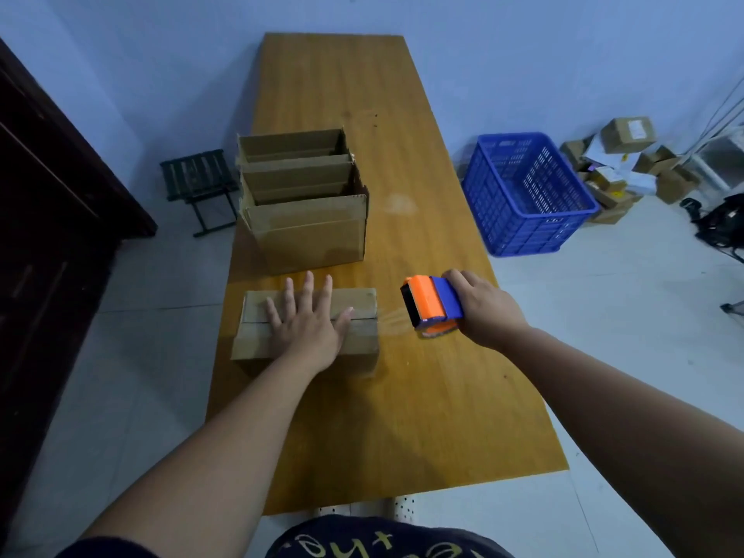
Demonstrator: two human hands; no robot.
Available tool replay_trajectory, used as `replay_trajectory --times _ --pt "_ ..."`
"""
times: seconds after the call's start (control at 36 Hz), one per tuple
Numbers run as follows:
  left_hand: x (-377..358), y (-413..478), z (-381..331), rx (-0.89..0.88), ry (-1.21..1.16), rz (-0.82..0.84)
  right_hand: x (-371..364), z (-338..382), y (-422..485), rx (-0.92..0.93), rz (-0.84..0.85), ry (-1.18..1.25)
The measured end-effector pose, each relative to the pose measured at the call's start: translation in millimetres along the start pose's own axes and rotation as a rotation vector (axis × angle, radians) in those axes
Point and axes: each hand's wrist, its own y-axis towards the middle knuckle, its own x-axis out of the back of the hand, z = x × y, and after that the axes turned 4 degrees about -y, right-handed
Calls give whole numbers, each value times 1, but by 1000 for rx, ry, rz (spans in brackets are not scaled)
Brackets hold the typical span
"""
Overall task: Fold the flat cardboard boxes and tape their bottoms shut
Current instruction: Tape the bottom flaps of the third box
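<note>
A small cardboard box point(257, 332) lies near the left edge of the wooden table point(402, 396), its closed flaps facing up with a seam across the middle. My left hand point(308, 322) presses flat on those flaps, fingers spread. My right hand point(483, 306) grips an orange and blue tape dispenser point(430, 306) just right of the box. A stretch of clear tape point(392, 318) runs from the dispenser to the box's right edge. Behind stand folded open boxes point(306, 203) in a row.
A blue plastic crate point(527, 195) sits on the floor right of the table, with a heap of small parcels point(620, 163) beyond it. A dark folding stool point(201, 187) stands left of the table. A dark wooden cabinet point(52, 219) fills the left side.
</note>
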Motion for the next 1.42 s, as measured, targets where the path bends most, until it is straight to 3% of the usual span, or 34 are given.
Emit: replay_trajectory --times 0.19,0.36,0.64,0.94,1.42 --pt "-5 4 1 18 -25 -26 -21 10 0 -85 89 -62" --pt "-4 4 1 20 -29 -23 -20 -1 -13 -116 143 62" --pt "-4 2 0 6 -33 -49 -5 -14 -29 -3 -68 137" --pt "-5 2 2 0 -29 -59 -31 -6 -19 -106 93 -116" --pt "-5 2 0 8 -31 -88 10 13 13 163 305 -550"
